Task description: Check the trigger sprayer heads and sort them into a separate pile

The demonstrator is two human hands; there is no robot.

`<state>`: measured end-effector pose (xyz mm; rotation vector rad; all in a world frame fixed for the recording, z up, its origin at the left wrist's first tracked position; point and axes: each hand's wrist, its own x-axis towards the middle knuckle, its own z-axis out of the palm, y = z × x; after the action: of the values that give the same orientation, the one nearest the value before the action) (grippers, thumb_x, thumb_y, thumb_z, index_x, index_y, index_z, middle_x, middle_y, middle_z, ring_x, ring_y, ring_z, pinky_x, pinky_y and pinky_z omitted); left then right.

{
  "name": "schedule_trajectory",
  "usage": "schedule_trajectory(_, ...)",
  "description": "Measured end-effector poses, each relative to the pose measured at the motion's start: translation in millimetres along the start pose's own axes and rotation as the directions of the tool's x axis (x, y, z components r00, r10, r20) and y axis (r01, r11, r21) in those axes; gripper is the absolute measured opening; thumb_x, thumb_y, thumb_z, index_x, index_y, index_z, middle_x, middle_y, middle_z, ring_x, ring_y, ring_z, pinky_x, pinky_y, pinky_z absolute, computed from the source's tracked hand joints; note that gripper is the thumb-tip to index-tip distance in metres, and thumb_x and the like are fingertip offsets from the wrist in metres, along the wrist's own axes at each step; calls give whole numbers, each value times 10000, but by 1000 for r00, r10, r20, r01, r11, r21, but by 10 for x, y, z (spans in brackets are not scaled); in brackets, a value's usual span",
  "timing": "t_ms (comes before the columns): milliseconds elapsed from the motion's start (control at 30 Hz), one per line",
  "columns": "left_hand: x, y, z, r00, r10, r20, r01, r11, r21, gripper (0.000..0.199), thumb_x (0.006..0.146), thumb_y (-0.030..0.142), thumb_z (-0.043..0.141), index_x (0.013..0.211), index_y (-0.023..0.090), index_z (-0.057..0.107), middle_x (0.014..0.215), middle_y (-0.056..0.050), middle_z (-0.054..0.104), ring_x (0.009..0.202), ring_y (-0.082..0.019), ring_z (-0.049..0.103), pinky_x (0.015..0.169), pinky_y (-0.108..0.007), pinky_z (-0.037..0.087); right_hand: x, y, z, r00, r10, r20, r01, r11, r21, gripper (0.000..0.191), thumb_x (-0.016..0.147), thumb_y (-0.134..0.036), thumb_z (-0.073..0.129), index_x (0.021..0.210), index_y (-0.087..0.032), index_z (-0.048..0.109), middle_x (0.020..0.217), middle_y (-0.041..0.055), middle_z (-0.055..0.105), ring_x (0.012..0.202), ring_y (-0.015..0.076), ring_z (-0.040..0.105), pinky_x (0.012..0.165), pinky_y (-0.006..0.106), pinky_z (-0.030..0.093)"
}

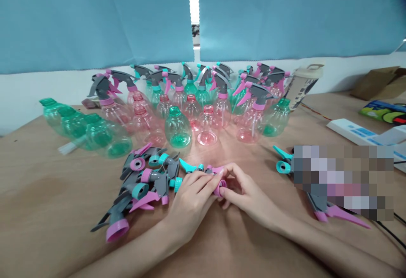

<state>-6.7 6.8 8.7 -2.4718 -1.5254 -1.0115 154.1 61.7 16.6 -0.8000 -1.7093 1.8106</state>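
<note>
Both hands meet over the middle of the table around a spray trigger head with a pink collar point(220, 188). My left hand point(197, 193) is wrapped over its body, which is mostly hidden beneath the fingers. Thumb and fingers of my right hand point(242, 189) close on the pink collar from the right. Beside my left hand lies a pile of loose grey trigger heads point(155, 180) with pink and turquoise collars. A turquoise-tipped trigger point(187, 166) shows just beyond my left fingers.
Open green bottles point(178, 127) and pink bottles point(207, 127) stand behind, with several bottles wearing spray heads point(256, 100). Three green bottles point(104, 136) are at the left. More trigger heads point(317, 204) lie right, beside a pixelated patch. A tumbler point(304, 83) and white power strip point(355, 132) are farther back.
</note>
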Motion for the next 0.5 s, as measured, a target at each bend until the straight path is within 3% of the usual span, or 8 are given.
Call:
schedule_trajectory(333,4,15,13,999,48,20,-49,995,87,311,940,249,446,1214,124,525,987,-67,682,930,-207,575,766,-354,466,-15,35,-50,998,-54,-30,48,982,-183,158,805,-129,497,925,-202,423,834,-4,544,742,152,567,592,304,503)
schedule_trajectory(500,4,17,24,998,57,41,-61,990,128,318,948,228,427,1237,121,509,981,-60,686,918,-202,574,773,-347,448,-9,12,-13,996,-60,-64,48,985,-166,170,769,-107,490,893,-198,418,803,-11,517,724,144,553,564,285,497)
